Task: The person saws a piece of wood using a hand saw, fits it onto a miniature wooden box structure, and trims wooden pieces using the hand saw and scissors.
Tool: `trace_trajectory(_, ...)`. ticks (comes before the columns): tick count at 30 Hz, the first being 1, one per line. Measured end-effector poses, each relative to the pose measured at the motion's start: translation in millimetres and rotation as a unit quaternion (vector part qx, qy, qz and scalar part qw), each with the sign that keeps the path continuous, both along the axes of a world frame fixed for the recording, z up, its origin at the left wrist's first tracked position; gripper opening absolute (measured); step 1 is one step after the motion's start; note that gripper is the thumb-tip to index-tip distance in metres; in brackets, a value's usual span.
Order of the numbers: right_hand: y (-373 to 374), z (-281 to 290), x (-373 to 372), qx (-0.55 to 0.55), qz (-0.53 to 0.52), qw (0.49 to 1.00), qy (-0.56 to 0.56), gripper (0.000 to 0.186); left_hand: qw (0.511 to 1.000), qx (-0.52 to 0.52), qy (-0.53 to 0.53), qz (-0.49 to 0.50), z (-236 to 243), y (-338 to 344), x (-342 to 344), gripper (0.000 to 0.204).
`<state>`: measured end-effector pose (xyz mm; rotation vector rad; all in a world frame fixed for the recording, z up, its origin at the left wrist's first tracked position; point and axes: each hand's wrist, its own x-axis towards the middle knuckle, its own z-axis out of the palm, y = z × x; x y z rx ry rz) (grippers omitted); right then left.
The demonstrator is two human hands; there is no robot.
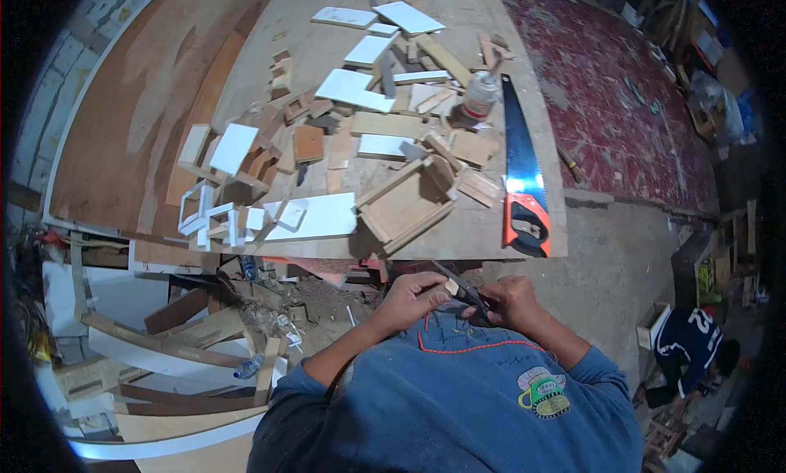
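Note:
Close to my body, just off the table's near edge, both hands work together. Between the fingers of my left hand (409, 299) is a small wood piece (452, 287) with a pale end. My right hand (514, 302) is closed around a dark, narrow blade-like tool (472, 295), which lies against or right beside the wood; its exact kind is unclear. On the table (467, 244) ahead stand an open wooden box (407, 207) and a handsaw (524, 158) with an orange and black handle.
Wood offcuts and white panels (354, 90) cover the tabletop, with a bottle (481, 96) among them. White frames (214, 219) sit at the left corner. Curved boards (164, 350) are stacked at lower left. Another person (688, 346) crouches at the far right.

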<state>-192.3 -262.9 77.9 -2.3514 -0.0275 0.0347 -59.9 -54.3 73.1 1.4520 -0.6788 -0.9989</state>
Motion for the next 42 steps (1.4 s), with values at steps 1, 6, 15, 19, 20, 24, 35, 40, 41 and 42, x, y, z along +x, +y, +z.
trace_trajectory(1, -6, -6, -11, 0.009, -0.007, 1.0, 0.016, 0.045, 0.999, 0.024, 0.025, -0.006, -2, -9, -5, 0.032)
trace_trajectory(6, -41, 6, -33, 0.008, -0.058, 0.997, 0.055, 0.04, 0.992, 0.002, -0.111, -0.054, -16, -51, -28, 0.027)
trace_trajectory(15, -113, -36, -4, -0.053, -0.123, 0.982, 0.132, 0.061, 0.993, -0.072, 0.087, 0.028, -19, -84, -29, 0.037)
trace_trajectory(19, -138, -77, 51, -0.082, -0.146, 0.986, 0.024, 0.046, 0.975, -0.095, 0.127, 0.157, -16, -71, -25, 0.031)
trace_trajectory(20, -146, -82, 73, -0.077, -0.169, 0.979, 0.079, 0.046, 0.963, -0.1, 0.163, 0.192, -17, -65, -22, 0.028)
trace_trajectory(24, -168, -68, 149, -0.137, -0.171, 0.967, 0.13, 0.063, 0.922, -0.141, 0.159, 0.324, -11, -49, -12, 0.028)
trace_trajectory(35, -25, -26, 173, 0.207, 0.179, 0.96, 0.059, 0.041, 0.719, -0.321, 0.254, 0.562, -15, -1, 76, 0.03)
trace_trajectory(40, 60, -36, 166, 0.402, 0.214, 0.864, 0.214, 0.033, 0.736, -0.257, 0.155, 0.607, -17, 24, 115, 0.026)
trace_trajectory(41, 62, -38, 171, 0.402, 0.213, 0.864, 0.215, 0.033, 0.736, -0.256, 0.156, 0.607, -19, 35, 119, 0.026)
trace_trajectory(42, 58, -42, 178, 0.414, 0.192, 0.863, 0.218, 0.033, 0.758, -0.236, 0.136, 0.593, -21, 45, 122, 0.028)
